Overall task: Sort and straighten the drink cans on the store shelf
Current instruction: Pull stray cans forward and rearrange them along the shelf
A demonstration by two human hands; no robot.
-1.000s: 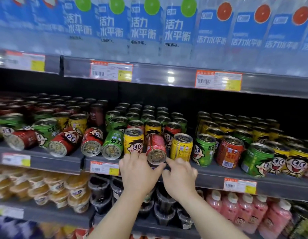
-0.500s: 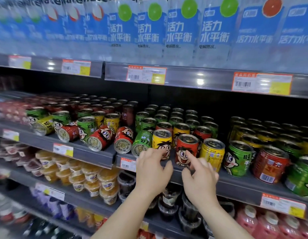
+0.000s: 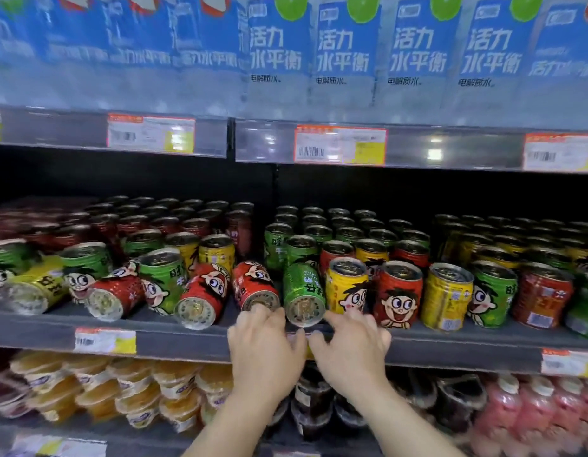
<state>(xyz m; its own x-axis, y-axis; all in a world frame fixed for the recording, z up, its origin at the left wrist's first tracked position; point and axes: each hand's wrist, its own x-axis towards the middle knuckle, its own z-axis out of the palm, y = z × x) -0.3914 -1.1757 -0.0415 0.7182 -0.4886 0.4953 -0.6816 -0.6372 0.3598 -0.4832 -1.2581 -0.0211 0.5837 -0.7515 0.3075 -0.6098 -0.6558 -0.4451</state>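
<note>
Your left hand [image 3: 266,349] and right hand [image 3: 350,346] hover side by side at the front edge of the dark grey metal store shelf [image 3: 187,338], fingers spread and loosely bent, gripping nothing. Your left fingertips [image 3: 258,312] reach the base of a toppled red drink can with a cartoon face [image 3: 254,285]; whether they touch it is unclear through the blur. Your right fingertips [image 3: 353,313] lie at the foot of an upright yellow cartoon can [image 3: 347,285].

Between your hands, a green drink can lying on its side [image 3: 302,293] points its round base at you at the shelf's front edge. Left of the toppled red can, along the same edge, another fallen red can [image 3: 202,295], an upright green can [image 3: 161,280], a third fallen red can [image 3: 116,293] and a fallen yellow can [image 3: 35,288] lie in disorder. To the right an upright red cartoon can [image 3: 398,293], a yellow can [image 3: 446,295] and a green can [image 3: 492,298] stand in a row.

Behind them, rows of upright cans [image 3: 335,225] run back to the shelf's rear. Above, orange-edged price tags [image 3: 340,145] sit on the upper shelf rail, under blue-labelled water bottles [image 3: 345,51].
</note>
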